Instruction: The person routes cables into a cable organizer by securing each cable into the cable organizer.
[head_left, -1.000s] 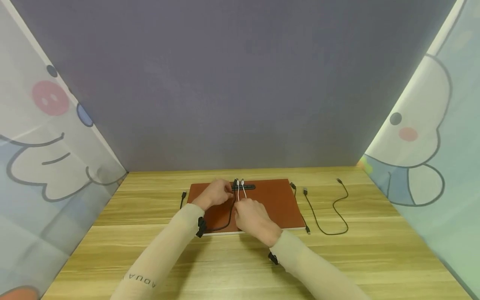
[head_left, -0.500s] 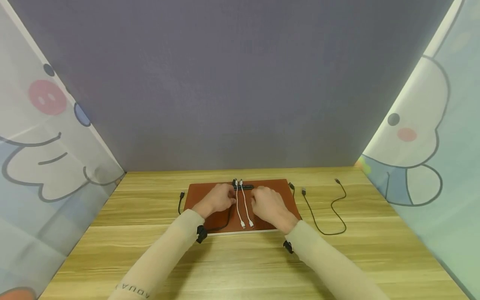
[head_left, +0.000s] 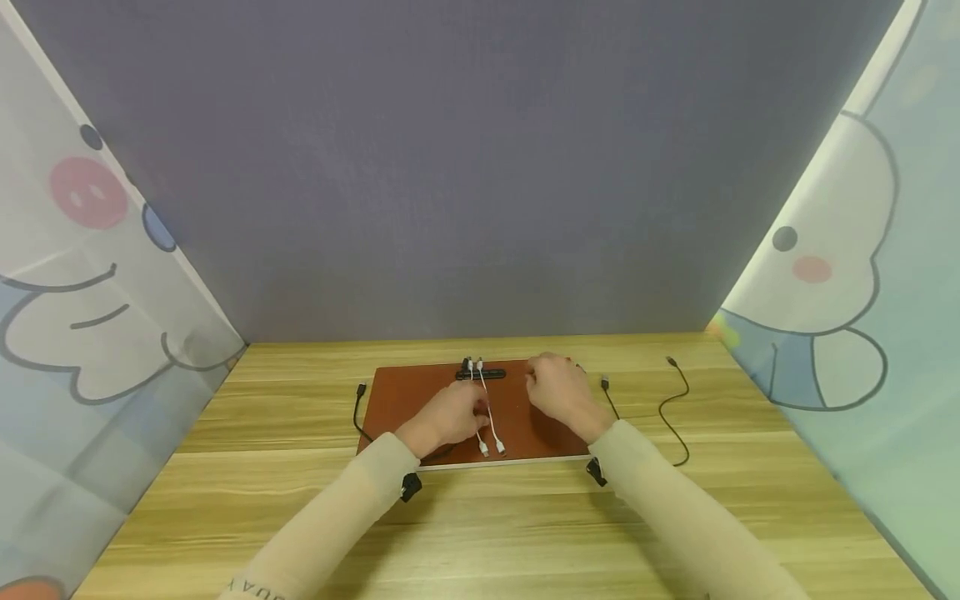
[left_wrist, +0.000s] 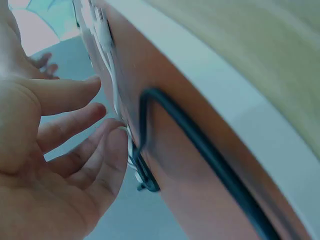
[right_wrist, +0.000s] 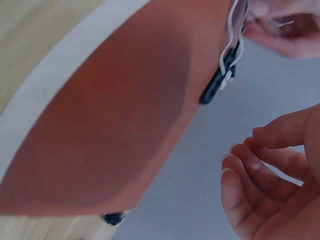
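Note:
Two white cables [head_left: 492, 421] run from a black cable holder [head_left: 492, 374] down a brown board [head_left: 420, 379]. Over the left one is my left hand [head_left: 450, 415]; its thumb and fingers are apart in the left wrist view, with the fingertips close to a white cable [left_wrist: 114, 85]. Whether they touch it I cannot tell. A black cable [left_wrist: 200, 145] loops across the board beside that hand. My right hand [head_left: 558, 387] hovers over the board's right part, its fingers [right_wrist: 235, 192] loosely bent around nothing. The holder [right_wrist: 212, 90] lies to its left.
At the board's left edge lies a black cable end [head_left: 361, 390]. Right of the board are a black plug [head_left: 605, 383] and a curving black cable [head_left: 672, 406], partly hidden by the right arm. A grey wall [head_left: 480, 208] stands behind the wooden table [head_left: 480, 533].
My right hand let go of the white cables' lower ends and moved up, then right. The left hand moved from beside the holder down and right, over the white cables.

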